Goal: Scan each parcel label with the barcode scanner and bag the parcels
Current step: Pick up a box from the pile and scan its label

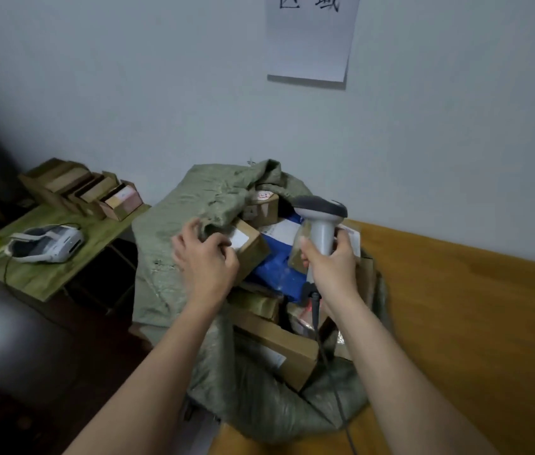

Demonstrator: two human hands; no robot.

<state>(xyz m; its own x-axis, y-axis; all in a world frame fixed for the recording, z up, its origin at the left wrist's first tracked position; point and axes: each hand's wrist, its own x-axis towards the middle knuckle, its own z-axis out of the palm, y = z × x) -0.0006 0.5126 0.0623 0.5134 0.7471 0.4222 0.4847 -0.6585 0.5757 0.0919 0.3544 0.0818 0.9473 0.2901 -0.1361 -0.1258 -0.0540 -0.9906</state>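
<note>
Right hand clenched round grey barcode scanner, upright at 3 o'clock of green sack. Left hand at 9 o'clock, gripping cardboard parcel atop others.

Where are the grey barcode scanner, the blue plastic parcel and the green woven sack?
grey barcode scanner (pixel 323 229), head view, on its handle.
blue plastic parcel (pixel 276 267), head view, on its wrinkled surface.
green woven sack (pixel 161 257), head view, on its left wall.
</note>
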